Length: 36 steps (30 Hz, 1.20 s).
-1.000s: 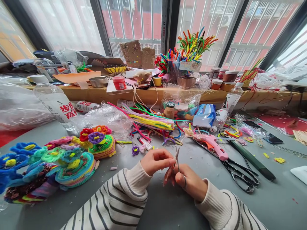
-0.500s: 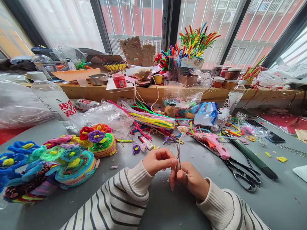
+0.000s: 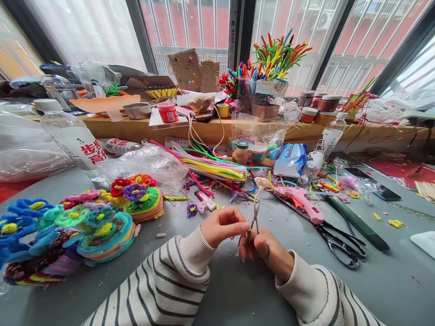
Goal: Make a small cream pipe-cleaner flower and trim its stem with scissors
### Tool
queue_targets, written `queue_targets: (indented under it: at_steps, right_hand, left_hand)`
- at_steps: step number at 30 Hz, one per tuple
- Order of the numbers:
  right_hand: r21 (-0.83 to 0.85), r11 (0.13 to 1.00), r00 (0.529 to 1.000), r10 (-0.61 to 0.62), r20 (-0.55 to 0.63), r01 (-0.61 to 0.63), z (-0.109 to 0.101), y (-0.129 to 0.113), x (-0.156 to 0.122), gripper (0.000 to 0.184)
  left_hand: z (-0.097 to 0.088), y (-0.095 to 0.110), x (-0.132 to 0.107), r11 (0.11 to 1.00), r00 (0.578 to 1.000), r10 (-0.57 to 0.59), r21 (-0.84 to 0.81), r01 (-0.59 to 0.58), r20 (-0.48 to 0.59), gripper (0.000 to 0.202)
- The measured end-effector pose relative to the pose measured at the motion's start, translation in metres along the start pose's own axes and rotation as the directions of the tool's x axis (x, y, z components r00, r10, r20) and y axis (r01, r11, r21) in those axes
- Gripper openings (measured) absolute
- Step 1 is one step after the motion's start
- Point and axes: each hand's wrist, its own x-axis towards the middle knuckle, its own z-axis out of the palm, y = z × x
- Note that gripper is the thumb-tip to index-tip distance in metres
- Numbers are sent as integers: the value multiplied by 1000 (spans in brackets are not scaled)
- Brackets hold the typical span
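Note:
My left hand (image 3: 221,227) pinches the thin whitish stem of a small pale flower (image 3: 262,182) between thumb and fingers. The flower head points up and away from me, and the stem's lower end hangs below my fingertips. In my right hand (image 3: 276,251) is a small pair of scissors (image 3: 256,218), its blades upward and slightly apart, close beside the stem. Whether the blades touch the stem I cannot tell. My right fingers hide most of the scissors' handles. Both hands meet just above the grey table (image 3: 234,294).
Fuzzy-wire flowers (image 3: 102,217) and coiled pads stand at left. Beyond my hands lies a bundle of pipe cleaners (image 3: 214,165). At right are a pink glue gun (image 3: 302,203), large black-handled scissors (image 3: 343,249) and a dark green bar (image 3: 360,222). Bottles and jars line the back.
The scissor blades have parted and now show apart from the stem, where before they overlapped it. The flower head has tipped slightly to the right. My right hand has turned a little.

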Motion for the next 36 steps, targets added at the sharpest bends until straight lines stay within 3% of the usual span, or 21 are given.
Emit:
queue_targets:
  at_steps: [3,7,12,16,23,30,36]
  right_hand:
    - [10,1000,1000,-22,22,22,0,-2,0,74]
    - [14,999,997,-51,-55,52,-1,-1,0,69]
    - [1,1000,990,-3,-142,3,-2,3,-1,66]
    - [-9,1000,990,9,-142,-10,-3,4,-2,69]
    - [-81,997,995,-14,-104,6,-4,0,0,77]
    - [-87,996,997,-21,-76,15,-3,2,0,75]
    - [-73,997,979,-3,-204,-12,-4,-1,-1,72]
  left_hand:
    - [0,-1,1,1000,1000,-11,-6,12,27,27]
    - [2,0,1,999,999,-32,-1,32,13,29]
    - [4,4,0,999,999,-50,-18,50,-7,28]
    - [4,4,0,998,999,-48,-46,48,-17,27]
    - [2,-3,2,994,988,51,-103,-36,147,24]
    - [4,4,-1,997,998,52,-57,-50,47,25]
    - [4,7,-1,999,999,35,-16,-36,-36,29]
